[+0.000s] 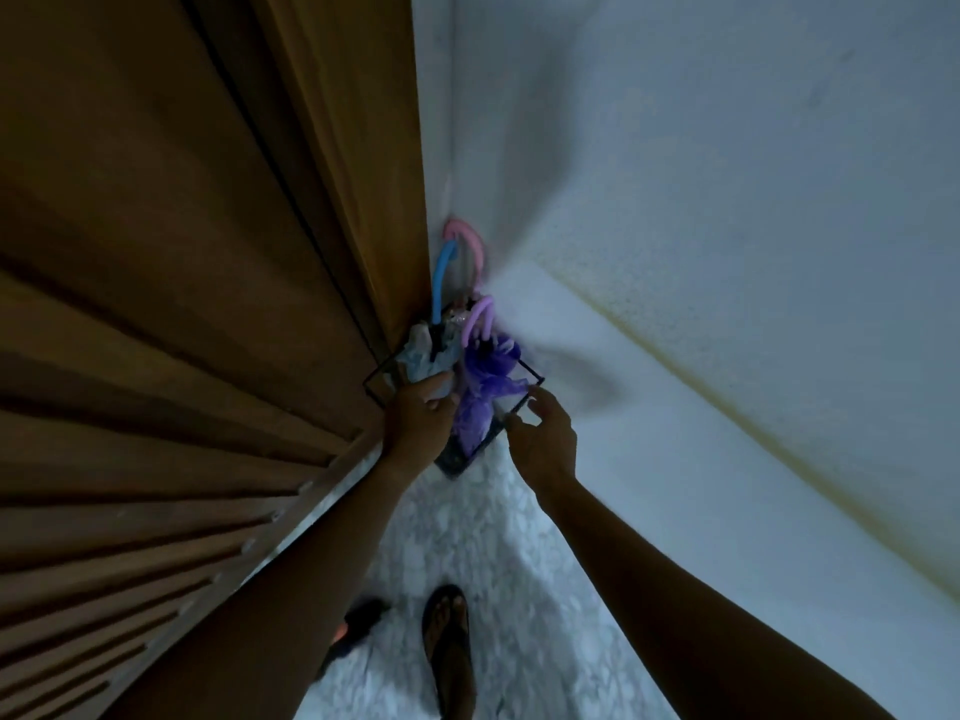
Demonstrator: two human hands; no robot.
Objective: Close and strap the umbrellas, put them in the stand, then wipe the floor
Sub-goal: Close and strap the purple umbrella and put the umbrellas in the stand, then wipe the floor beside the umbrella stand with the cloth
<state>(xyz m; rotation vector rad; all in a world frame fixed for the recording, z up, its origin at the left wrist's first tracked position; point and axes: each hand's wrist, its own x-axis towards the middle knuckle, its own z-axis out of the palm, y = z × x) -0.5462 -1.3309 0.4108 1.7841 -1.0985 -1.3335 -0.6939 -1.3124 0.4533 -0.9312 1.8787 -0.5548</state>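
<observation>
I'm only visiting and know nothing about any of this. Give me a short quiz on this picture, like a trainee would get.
1. How many hooked umbrella handles rise from the black wire stand?
2. True or false: the stand sits where the brown wooden door meets the white wall.
3. Which is nearest the right hand? A) blue handle B) pink handle C) lilac handle
Key: 1) three: blue handle, pink handle, lilac handle. 2) true. 3) C.

stand (535, 375): thin blk metal wire | purple umbrella (483, 387): shiny cloth | door (156, 304): matt wood | wall (727, 252): rough | floor (467, 537): marbled stone
</observation>
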